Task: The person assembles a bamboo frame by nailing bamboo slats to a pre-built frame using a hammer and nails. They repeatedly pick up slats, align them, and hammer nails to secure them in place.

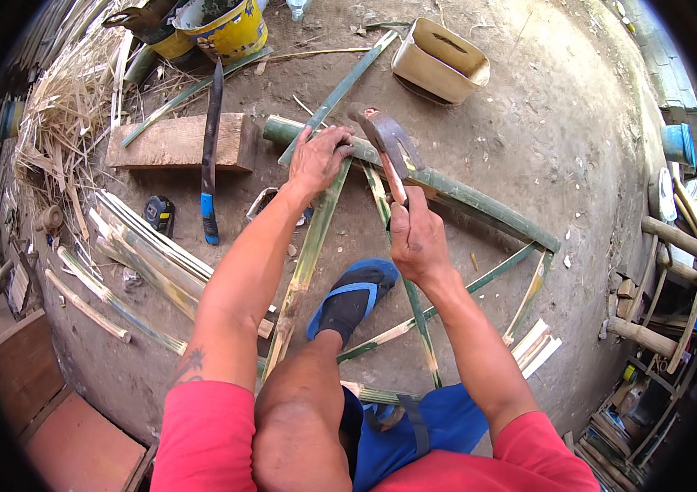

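My right hand (420, 234) is closed round the handle of a claw hammer (389, 146). The hammer's head is raised near a thick green bamboo pole (479, 199) that slants across the ground. Over the pole's left part, my left hand (318, 162) grips a split bamboo strip (352, 82), its fingers bent where the pieces cross. Whether a nail is pinched there I cannot make out. A second bamboo strip (309, 258) runs from beneath this hand toward my leg. Thinner bamboo slats (414, 316) cross below the pole, forming a frame around my sandalled foot (354, 293).
Left of the frame are a wooden block (180, 141), a long dark blade with a blue-banded handle (210, 164) and a tape measure (159, 215). Cut bamboo pieces (147, 254) lie nearby. A cream container (443, 61) and a yellow bucket (233, 37) stand farther off.
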Demonstrator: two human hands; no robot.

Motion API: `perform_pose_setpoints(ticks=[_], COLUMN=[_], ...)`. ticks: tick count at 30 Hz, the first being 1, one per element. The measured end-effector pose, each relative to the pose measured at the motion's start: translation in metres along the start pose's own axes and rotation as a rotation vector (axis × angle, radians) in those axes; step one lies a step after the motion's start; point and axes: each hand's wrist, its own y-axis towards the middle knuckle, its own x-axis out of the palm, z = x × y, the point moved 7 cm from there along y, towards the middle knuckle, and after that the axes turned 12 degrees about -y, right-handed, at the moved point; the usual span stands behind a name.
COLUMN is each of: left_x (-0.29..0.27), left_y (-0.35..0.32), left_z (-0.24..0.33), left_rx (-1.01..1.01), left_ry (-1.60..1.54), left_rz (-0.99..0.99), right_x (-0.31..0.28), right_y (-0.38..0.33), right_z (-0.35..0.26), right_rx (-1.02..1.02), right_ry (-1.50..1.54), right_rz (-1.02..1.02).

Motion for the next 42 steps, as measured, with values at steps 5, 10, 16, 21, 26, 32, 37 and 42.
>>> perform_pose_setpoints(ticks=[5, 10, 16, 21, 26, 32, 37, 42], left_x=[-0.004, -0.008, -0.010, -0.014, -0.012, -0.011, -0.015, -0.012], left_y=[0.002, 0.010, 0.016, 0.021, 0.018, 0.018, 0.018, 0.017], left_z=[0.001, -0.002, -0.006, -0.002, 0.000, 0.000, 0.001, 0.005], left_rx=[0.033, 0.058, -0.118, -0.111, -0.092, -0.107, -0.089, -0.098], left_ry=[-0.001, 0.068, 0.118, 0.191, 0.153, 0.145, 0.155, 0.168], left_rz=[-0.031, -0.183, -0.330, -0.334, -0.346, -0.335, -0.318, -0.293], right_x=[0.027, -0.015, 0.032, 0.006, 0.031, 0.039, 0.035, 0.032], right_y=[0.026, 0.016, 0.026, 0.018, 0.019, 0.011, 0.017, 0.032], right_z=[0.026, -0.006, 0.012, -0.006, 0.019, 0.029, 0.030, 0.028], right_rx=[0.240, 0.028, 0.251, -0.109, 0.229, 0.168, 0.168, 0.239], right_ry=[-0.352, -0.044, -0.227, 0.136, -0.123, -0.261, -0.166, -0.360], right_rz=[-0.277, -0.019, -0.253, 0.272, -0.079, -0.139, -0.064, -0.178])
